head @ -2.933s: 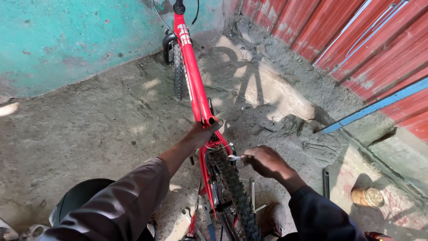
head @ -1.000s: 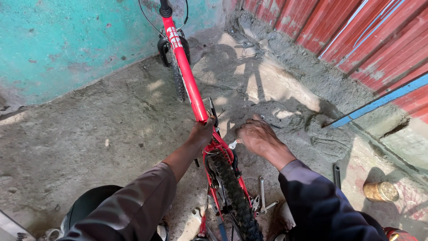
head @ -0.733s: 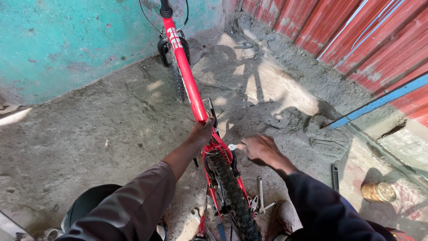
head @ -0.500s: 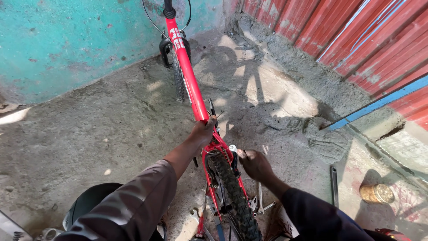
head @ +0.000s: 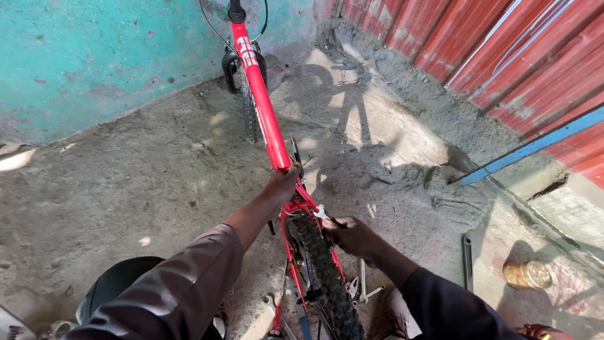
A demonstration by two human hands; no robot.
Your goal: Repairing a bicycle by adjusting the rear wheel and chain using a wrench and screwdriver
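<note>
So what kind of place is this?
Probably an outdoor yard used for bike fixing: a rough concrete floor, a red corrugated metal fence, and a red bicycle with wrenches lying beside it.

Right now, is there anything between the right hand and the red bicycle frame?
Nothing visible does. The right hand holds a small wrench whose head reaches the red frame just above the rear tire. The left hand already grips the frame.
</note>
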